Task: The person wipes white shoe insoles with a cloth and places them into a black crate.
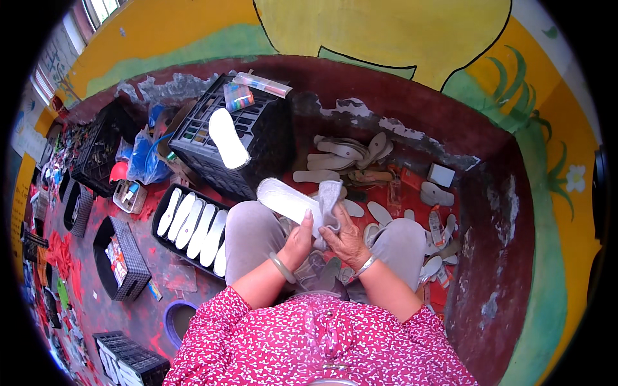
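Note:
Above my lap, my left hand [299, 242] grips a white shoe insole [284, 198] by its near end, thumb pointing up along it. The insole's far end tilts up toward the left. My right hand [348, 240] has its fingers closed around a bunched grey cloth [329, 198], which lies against the right side of the insole. The two hands are close together, and the cloth hides part of the insole's near end. Another white insole [227, 138] lies on top of an upturned black plastic crate [257, 154] ahead of me on the left.
A black basket [154, 222] of white insoles in a row stands left of my knee. Insoles [341, 150] lie heaped by the wall and scattered on the red floor covering at right. Further left are a dark woven basket [135, 273] and a blue-rimmed bucket [168, 321].

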The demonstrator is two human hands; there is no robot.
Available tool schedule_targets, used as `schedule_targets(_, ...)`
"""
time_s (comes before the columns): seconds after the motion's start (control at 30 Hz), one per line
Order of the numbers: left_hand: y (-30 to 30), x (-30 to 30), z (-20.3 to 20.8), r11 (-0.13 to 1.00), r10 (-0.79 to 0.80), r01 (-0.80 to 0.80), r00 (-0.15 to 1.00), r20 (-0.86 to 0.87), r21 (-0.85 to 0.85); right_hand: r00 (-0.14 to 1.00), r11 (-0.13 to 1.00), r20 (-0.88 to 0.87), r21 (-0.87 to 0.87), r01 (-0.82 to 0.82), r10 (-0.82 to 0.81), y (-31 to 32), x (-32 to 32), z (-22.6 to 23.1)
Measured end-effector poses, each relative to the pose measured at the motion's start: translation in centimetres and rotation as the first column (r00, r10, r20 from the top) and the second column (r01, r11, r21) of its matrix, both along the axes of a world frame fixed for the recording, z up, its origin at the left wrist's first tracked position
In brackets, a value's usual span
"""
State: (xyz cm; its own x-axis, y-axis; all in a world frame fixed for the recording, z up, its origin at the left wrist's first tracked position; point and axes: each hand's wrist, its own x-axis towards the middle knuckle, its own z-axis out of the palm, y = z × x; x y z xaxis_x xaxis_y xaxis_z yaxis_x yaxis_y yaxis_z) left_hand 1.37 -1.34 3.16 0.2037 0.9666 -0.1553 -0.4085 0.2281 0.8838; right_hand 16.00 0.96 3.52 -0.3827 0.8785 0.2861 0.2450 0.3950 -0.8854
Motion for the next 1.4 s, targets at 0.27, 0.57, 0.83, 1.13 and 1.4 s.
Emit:
schedule_targets(0.27, -0.7, 0.8, -0.8, 0.96, 0.205, -0.157, 0.958, -0.2, 0.232, 0.912, 0.916, 0.239, 0.31, 0.255, -0.335, -1.2, -0.7, 1.3)
schedule_targets(0.57, -0.7, 1.0, -0.2, 0.929, 0.235, -0.225, 0.972, -0.001, 0.295, 0.859, 0.87, 0.178, 0.227, 0.438, -0.479, -0.4, -0.2, 1.0)
schedule_targets(0.83, -0.8, 0.7, -0.1, 0.902, 0.324, -0.253, 0.932, -0.161, 0.35, 0.849, 0.856, 0.111, 0.053, 0.514, -0.517, 0.7, 0.0, 0.2)
schedule_targets(1.13, 1.2, -3.2, 4.4, 0.814, 0.549, -0.575, 0.807, 0.217, 0.08, 0.769, 0.626, 0.108, -0.516, 0.585, -0.63, 2.3, 4.2, -1.9)
schedule_targets(1.4, 2.0, -3.5, 3.8, 0.933, 0.333, -0.356, 0.907, 0.257, 0.049, 0.434, 0.621, -0.74, -0.67, -0.406, -0.514, 1.7, 5.2, 0.4)
